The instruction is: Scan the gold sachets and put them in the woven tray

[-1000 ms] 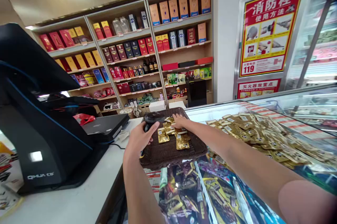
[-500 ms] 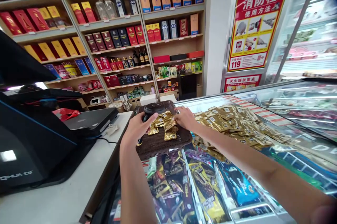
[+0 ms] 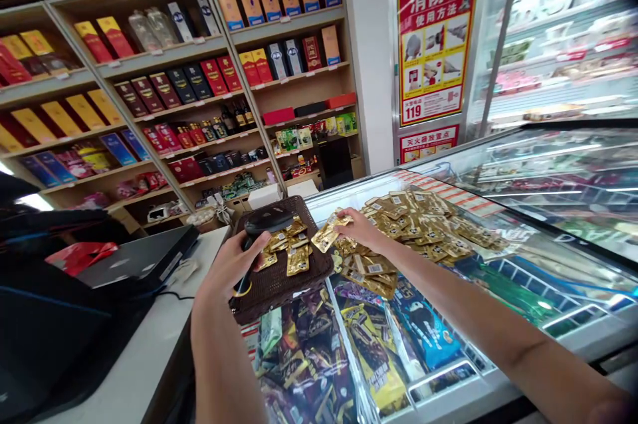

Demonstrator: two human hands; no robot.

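A black handheld barcode scanner (image 3: 269, 218) is gripped in my left hand (image 3: 226, 269), its head over a dark brown woven basket (image 3: 279, 289). Several small gold packets (image 3: 299, 259) lie in that basket. My right hand (image 3: 359, 228) pinches a gold packet (image 3: 326, 232) above the basket's right rim. Beside the basket, a loose pile of similar gold packets (image 3: 423, 224) is spread over the glass freezer top, partly behind my right forearm. Some packets show white barcode labels.
Under the freezer glass lie wrapped ice creams (image 3: 376, 357) between white wire dividers. A white counter (image 3: 144, 337) with a black machine (image 3: 44, 337) stands at the left. Shelves of boxed bottles (image 3: 179, 88) and a red fire-hydrant poster (image 3: 438, 38) are behind.
My right hand has lifted a gold packet from the basket and moved it rightward to the rim. The view has turned right. My left hand keeps hold of the scanner.
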